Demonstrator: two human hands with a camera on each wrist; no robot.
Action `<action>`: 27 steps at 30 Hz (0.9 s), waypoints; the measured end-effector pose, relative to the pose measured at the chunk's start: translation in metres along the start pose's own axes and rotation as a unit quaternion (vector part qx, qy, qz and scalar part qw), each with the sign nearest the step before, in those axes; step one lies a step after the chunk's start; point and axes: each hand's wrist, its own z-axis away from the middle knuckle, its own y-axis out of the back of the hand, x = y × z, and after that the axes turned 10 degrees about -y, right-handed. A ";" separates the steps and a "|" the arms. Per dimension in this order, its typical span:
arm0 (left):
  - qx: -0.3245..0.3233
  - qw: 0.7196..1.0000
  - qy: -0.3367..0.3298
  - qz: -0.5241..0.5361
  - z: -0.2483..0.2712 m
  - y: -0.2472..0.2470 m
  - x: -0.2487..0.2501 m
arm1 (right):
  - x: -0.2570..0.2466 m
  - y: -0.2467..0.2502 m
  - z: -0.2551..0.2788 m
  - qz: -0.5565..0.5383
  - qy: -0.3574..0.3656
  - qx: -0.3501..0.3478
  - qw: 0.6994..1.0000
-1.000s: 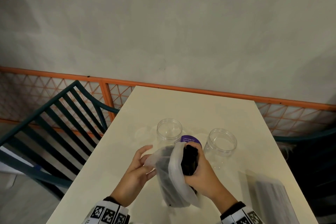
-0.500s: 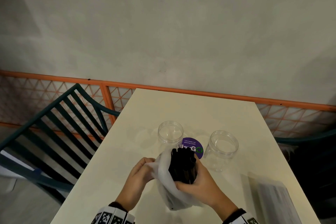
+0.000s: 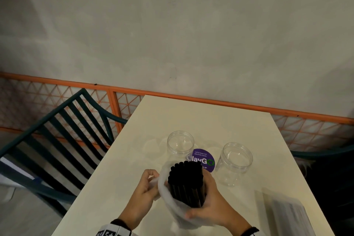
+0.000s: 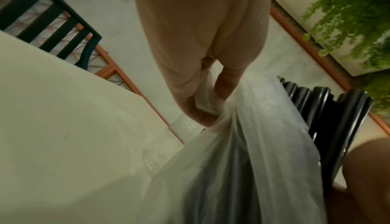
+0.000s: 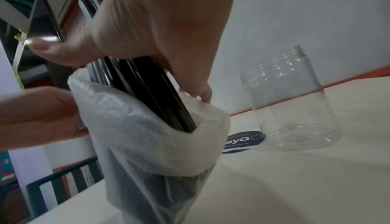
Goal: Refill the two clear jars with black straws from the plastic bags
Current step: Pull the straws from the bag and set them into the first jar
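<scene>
Black straws (image 3: 185,184): a tight upright bundle, upper half standing clear of a bag, lower half inside it; held above the near part of the table, nearer the person than the sticker.
Plastic bag (image 3: 172,203): thin, milky white, its mouth rolled down into a cuff around the bundle; the straws show as a dark shadow through its lower part.
Right hand (image 3: 208,207): wrapped round the bundle from the right side, thumb on one face and fingers curled over the other, gripping the straws just above the bag's cuff.
Left hand (image 3: 145,188): to the left of the bundle, fingers curled and pressed together, pinching a gathered fold of the bag's edge between thumb and fingers.
Left jar (image 3: 180,142): clear, lidless, upright, standing just beyond the sticker and to its left; nothing inside.
Right jar (image 3: 237,161): clear, threaded neck, lidless, upright, just right of the sticker; nothing inside.
Sticker (image 3: 205,159): round, purple, flat on the table between the jars; small white line "Let's keep our pantries clean", larger letters reading "layG" then a green O, its near edge hidden by the straws.
Second bag (image 3: 283,214): flat, translucent packet lying well to the right of the sticker, at the table's near edge; blurred.
Table (image 3: 191,117): pale cream top.
Chair (image 3: 63,132): dark green, slatted, left of the table.
</scene>
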 end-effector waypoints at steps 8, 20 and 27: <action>-0.058 0.983 0.005 -0.173 0.002 0.004 0.029 | 0.010 0.005 0.000 0.027 -0.029 -0.036 0.999; -0.191 0.748 -0.117 -0.625 -0.018 -0.087 0.038 | 0.024 -0.004 -0.008 0.094 -0.032 -0.023 0.995; -0.124 0.788 -0.216 -0.562 -0.013 -0.074 0.041 | 0.043 -0.008 -0.008 0.059 -0.037 -0.033 0.997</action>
